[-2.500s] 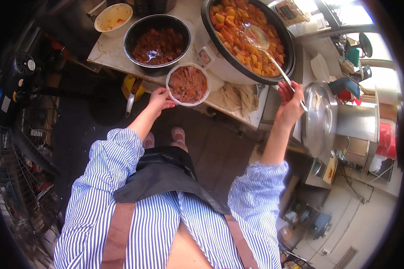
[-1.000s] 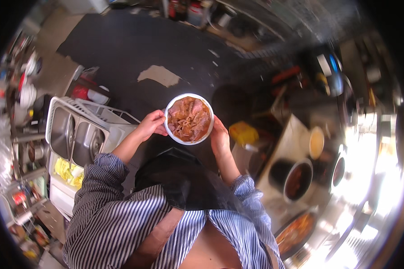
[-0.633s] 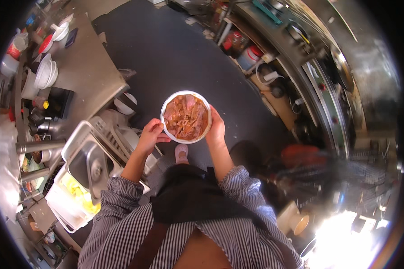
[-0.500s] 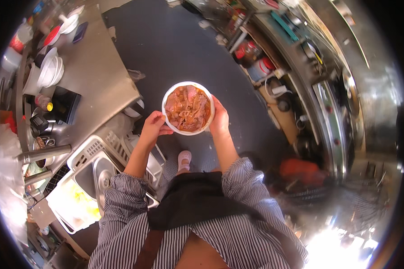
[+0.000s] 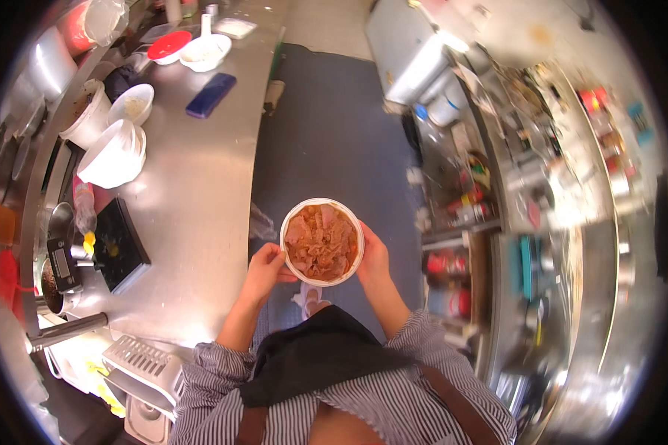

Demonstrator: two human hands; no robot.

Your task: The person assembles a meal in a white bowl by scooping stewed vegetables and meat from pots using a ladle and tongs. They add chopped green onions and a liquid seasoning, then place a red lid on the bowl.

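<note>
Between my two hands I carry a round white bowl [image 5: 322,282] out in front of my body, above the floor. Thin slices of meat [image 5: 321,239] in a reddish-brown sauce fill it nearly to the rim. My left hand [image 5: 267,270] grips the left side, its thumb near the rim and its fingers curled below. Around the right side wraps my right hand [image 5: 373,256], its fingers partly hidden behind the bowl. The bowl stays about level, facing up.
On my left runs a steel counter [image 5: 193,193] with stacked white bowls [image 5: 113,156], a dark blue phone [image 5: 211,95], a red-rimmed bowl [image 5: 169,46] and a black flat device [image 5: 120,245]. Dark floor [image 5: 334,126] stretches ahead. Shelves with jars [image 5: 449,278] line the right side.
My body has turned left and moved forward along the counter, which now lies alongside me. The bowl stays in both hands, sitting lower in view. The sink area has slid back to the lower left.
</note>
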